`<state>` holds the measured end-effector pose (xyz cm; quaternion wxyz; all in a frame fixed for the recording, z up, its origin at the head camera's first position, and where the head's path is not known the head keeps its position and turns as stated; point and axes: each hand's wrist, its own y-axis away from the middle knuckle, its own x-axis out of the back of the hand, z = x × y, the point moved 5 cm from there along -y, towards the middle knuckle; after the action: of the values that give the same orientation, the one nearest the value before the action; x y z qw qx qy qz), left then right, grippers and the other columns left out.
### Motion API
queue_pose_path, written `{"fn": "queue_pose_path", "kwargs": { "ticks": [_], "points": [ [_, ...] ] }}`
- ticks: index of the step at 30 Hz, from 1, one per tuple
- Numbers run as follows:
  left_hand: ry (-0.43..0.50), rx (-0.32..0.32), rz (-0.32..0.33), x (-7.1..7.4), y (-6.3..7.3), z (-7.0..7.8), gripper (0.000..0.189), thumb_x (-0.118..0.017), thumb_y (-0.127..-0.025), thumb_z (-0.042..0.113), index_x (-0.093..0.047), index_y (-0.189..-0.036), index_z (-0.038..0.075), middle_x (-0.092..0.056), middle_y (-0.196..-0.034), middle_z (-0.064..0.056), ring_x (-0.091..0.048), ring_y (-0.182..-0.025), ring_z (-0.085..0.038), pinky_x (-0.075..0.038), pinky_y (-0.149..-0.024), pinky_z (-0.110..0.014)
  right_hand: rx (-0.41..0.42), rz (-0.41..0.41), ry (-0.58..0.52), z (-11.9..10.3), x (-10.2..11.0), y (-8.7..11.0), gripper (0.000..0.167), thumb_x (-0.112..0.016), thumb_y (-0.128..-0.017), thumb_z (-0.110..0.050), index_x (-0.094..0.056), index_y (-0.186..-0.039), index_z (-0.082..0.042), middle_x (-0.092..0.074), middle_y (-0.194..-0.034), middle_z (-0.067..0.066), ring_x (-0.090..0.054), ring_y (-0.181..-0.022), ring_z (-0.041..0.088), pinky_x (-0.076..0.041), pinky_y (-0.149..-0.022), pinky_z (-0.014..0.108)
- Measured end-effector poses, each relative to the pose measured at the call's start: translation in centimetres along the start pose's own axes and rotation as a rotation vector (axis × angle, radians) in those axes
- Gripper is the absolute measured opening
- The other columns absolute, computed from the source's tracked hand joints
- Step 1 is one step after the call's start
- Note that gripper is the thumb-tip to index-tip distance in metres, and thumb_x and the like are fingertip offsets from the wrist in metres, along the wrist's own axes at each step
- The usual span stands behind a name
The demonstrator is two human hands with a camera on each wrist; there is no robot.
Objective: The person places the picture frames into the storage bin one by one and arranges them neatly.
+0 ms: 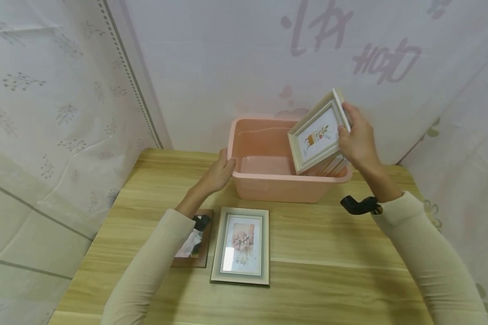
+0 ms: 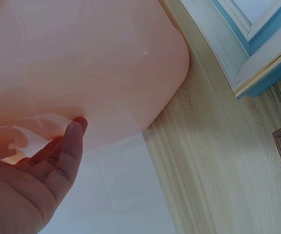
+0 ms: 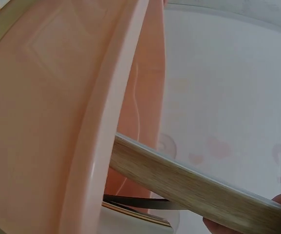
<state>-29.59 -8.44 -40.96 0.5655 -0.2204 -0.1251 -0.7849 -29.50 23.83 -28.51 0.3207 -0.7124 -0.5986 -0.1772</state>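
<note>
A pink plastic bin (image 1: 276,188) stands at the back of the table. My left hand (image 1: 221,172) grips its left rim, and the left wrist view shows the fingers (image 2: 68,156) against the bin's outer wall. My right hand (image 1: 358,139) holds a cream picture frame (image 1: 293,146) by its right edge, thumb on the front. That frame leans at a tilt, its lower end inside the bin's right part. Below it, edges of other frames (image 1: 336,166) show in the bin. How many there are is partly hidden.
On the table (image 1: 329,262), in front of the bin, lies a silver-cream picture frame (image 1: 265,243) with a flower print. Left of it is a brown picture frame (image 1: 202,248), partly covered by my left arm. A printed curtain (image 1: 211,63) hangs close behind the bin.
</note>
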Motion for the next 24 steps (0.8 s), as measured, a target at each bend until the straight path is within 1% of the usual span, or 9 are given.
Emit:
{"fn": "queue_pose_path", "kwargs": {
  "ticks": [2,4,8,11,14,16,21,23,24],
  "points": [
    [-0.008,-0.01,0.003,0.0,0.0,0.1,0.055,-0.026,-0.105,0.027,-0.016,-0.15,-0.003,-0.045,-0.135,-0.033,-0.051,-0.12,-0.037,-0.042,-0.104,-0.054,0.016,-0.001,-0.002,-0.1,-0.3,-0.1,0.063,-0.043,-0.098,0.004,-0.027,-0.157,-0.012,-0.034,-0.155,0.023,-0.042,-0.134,0.044,-0.04,-0.105,0.058],
    [-0.015,-0.011,0.005,0.0,-0.1,0.1,0.056,-0.026,-0.105,0.028,-0.016,-0.15,-0.003,-0.044,-0.136,-0.032,-0.049,-0.124,-0.039,-0.039,-0.107,-0.055,0.028,-0.005,0.002,-0.2,-0.6,-0.1,0.063,-0.042,-0.097,0.005,-0.027,-0.156,-0.01,-0.035,-0.154,0.025,-0.043,-0.133,0.046,-0.041,-0.103,0.059],
    [-0.012,0.002,0.0,0.0,0.0,0.1,0.058,-0.025,-0.105,0.03,-0.015,-0.151,-0.003,-0.047,-0.131,-0.033,-0.056,-0.111,-0.04,-0.048,-0.095,-0.054,0.05,-0.009,0.025,-0.1,-1.1,-0.1,0.063,-0.043,-0.095,0.009,-0.029,-0.155,-0.006,-0.038,-0.15,0.029,-0.044,-0.13,0.049,-0.042,-0.102,0.061],
    [-0.01,0.012,-0.001,0.0,0.0,0.0,0.057,-0.025,-0.105,0.03,-0.015,-0.151,-0.002,-0.049,-0.129,-0.033,-0.057,-0.102,-0.035,-0.051,-0.088,-0.051,0.064,-0.001,0.04,0.3,-1.5,-0.1,0.063,-0.044,-0.094,0.011,-0.031,-0.153,-0.003,-0.039,-0.149,0.029,-0.044,-0.13,0.049,-0.04,-0.104,0.06],
    [-0.01,0.021,0.0,0.0,0.0,0.0,0.056,-0.025,-0.105,0.03,-0.016,-0.151,-0.001,-0.05,-0.127,-0.033,-0.057,-0.098,-0.033,-0.051,-0.085,-0.049,0.067,0.004,0.043,0.6,-2.0,-0.1,0.062,-0.043,-0.093,0.013,-0.031,-0.153,0.0,-0.039,-0.149,0.029,-0.044,-0.13,0.05,-0.04,-0.104,0.06],
    [-0.008,0.022,0.0,0.0,0.0,0.1,0.056,-0.025,-0.105,0.03,-0.016,-0.15,-0.001,-0.05,-0.127,-0.033,-0.057,-0.098,-0.035,-0.051,-0.084,-0.05,0.068,0.007,0.05,0.9,-2.2,-0.1,0.062,-0.044,-0.092,0.013,-0.031,-0.152,0.001,-0.039,-0.149,0.03,-0.044,-0.13,0.05,-0.039,-0.105,0.06],
    [-0.02,0.013,0.002,0.1,0.0,0.1,0.055,-0.026,-0.105,0.029,-0.016,-0.15,-0.001,-0.046,-0.134,-0.031,-0.051,-0.119,-0.035,-0.042,-0.103,-0.054,0.077,0.012,0.09,1.4,-2.9,-0.2,0.061,-0.044,-0.092,0.012,-0.033,-0.151,0.002,-0.043,-0.145,0.032,-0.047,-0.126,0.052,-0.041,-0.103,0.061],
    [-0.018,0.015,-0.001,0.0,0.0,0.1,0.055,-0.026,-0.105,0.029,-0.016,-0.15,-0.001,-0.047,-0.133,-0.031,-0.051,-0.117,-0.035,-0.043,-0.102,-0.054,0.087,0.017,0.104,1.5,-3.1,-0.2,0.061,-0.044,-0.091,0.013,-0.034,-0.151,0.003,-0.044,-0.144,0.033,-0.048,-0.124,0.053,-0.042,-0.101,0.062],
    [-0.015,0.015,-0.003,0.0,0.0,0.1,0.055,-0.026,-0.105,0.029,-0.016,-0.15,-0.001,-0.048,-0.131,-0.031,-0.053,-0.113,-0.035,-0.046,-0.098,-0.053,0.089,0.02,0.113,1.5,-3.2,-0.2,0.061,-0.044,-0.091,0.013,-0.034,-0.15,0.003,-0.045,-0.143,0.033,-0.049,-0.123,0.053,-0.043,-0.099,0.063]
  ]
}}
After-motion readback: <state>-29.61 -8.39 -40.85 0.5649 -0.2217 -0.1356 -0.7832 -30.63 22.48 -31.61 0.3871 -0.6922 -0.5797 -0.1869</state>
